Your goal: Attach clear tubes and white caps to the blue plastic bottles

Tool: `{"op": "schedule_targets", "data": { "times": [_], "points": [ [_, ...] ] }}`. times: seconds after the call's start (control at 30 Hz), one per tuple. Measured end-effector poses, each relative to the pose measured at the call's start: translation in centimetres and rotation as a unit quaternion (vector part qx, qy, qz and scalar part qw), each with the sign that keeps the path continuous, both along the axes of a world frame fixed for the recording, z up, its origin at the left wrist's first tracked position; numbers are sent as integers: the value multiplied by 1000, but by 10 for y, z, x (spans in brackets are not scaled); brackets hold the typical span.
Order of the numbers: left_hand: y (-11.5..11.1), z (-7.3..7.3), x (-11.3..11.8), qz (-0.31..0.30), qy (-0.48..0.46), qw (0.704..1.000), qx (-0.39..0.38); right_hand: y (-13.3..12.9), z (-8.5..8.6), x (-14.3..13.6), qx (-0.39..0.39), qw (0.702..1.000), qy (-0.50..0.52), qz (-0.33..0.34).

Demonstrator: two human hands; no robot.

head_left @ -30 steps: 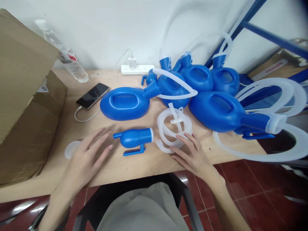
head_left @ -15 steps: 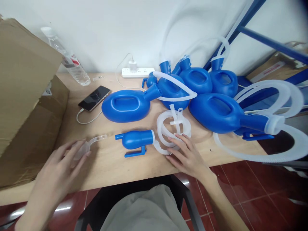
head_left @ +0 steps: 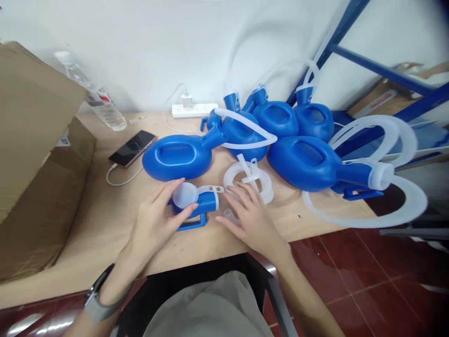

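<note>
Pale wall [head_left: 140,42] backs a wooden tabletop [head_left: 114,215], where your work lies close to the near edge. Your left thumb [head_left: 188,211] and forefinger are closed on opposite sides of the translucent cap [head_left: 185,194], its holed strap pointing right. The cap overlaps the small blue fitting [head_left: 206,202] in view; whether they touch, you cannot tell from here. To handle it well, I'd keep that pinch on the rim and light, since hard pressure could bend soft-looking plastic, and leave the strap free so its holes stay readable. Your right fingers [head_left: 242,196] are spread and clamped on nothing visible, over the near-left side of the coiled tube [head_left: 267,189]; contact is hard to judge. A looser curl there would probably gather the coil without dragging it.

Further out, your left hand [head_left: 150,217] reaches in from the lower left, its wrist wearing a watch [head_left: 100,283]. Your right hand [head_left: 257,224] lies palm down, its forearm angling back to the lower right.
</note>
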State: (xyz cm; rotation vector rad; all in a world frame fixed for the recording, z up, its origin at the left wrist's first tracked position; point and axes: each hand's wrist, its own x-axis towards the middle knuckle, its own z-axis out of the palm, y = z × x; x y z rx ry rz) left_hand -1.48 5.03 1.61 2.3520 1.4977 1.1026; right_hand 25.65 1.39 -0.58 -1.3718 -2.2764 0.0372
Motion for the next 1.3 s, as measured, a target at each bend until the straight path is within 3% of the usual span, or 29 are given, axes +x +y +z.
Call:
{"op": "schedule_targets", "data": {
  "times": [0.1,0.2,0.33,0.43,0.5,0.57,0.67,0.73,0.83,0.93,1.07,1.17,1.3],
  "points": [
    [4,-8,4,16,-39,998,-39,15,5,-20,-77,994,-71,14],
    [0,-15,1,42,-87,990,-104,23,8,-29,-119,991,-43,37],
    [-10,-23,-2,68,-195,961,-183,23,13,-35,-136,988,60,51],
    [-16,-24,1,59,-290,932,-207,21,17,-45,-133,962,228,71],
    [-21,-21,3,44,-333,920,-201,22,20,-53,-150,903,392,91],
    [-26,-16,5,27,-348,919,-183,24,23,-60,-186,818,534,103],
    [-33,-8,6,-4,-331,933,-142,32,26,-65,-256,712,640,131],
    [-36,-1,4,-20,-296,949,-107,37,25,-64,-300,664,667,155],
    [-34,14,1,-29,-215,975,-40,42,22,-61,-356,619,679,169],
    [-26,33,1,-45,-144,989,11,43,23,-61,-386,607,673,173],
    [-16,52,10,-103,-96,990,12,42,28,-63,-405,597,668,181],
    [-13,53,19,-143,-55,988,19,43,30,-62,-428,578,672,178],
    [-14,42,27,-149,-44,987,37,44,29,-59,-444,575,672,142]
  ]
}}
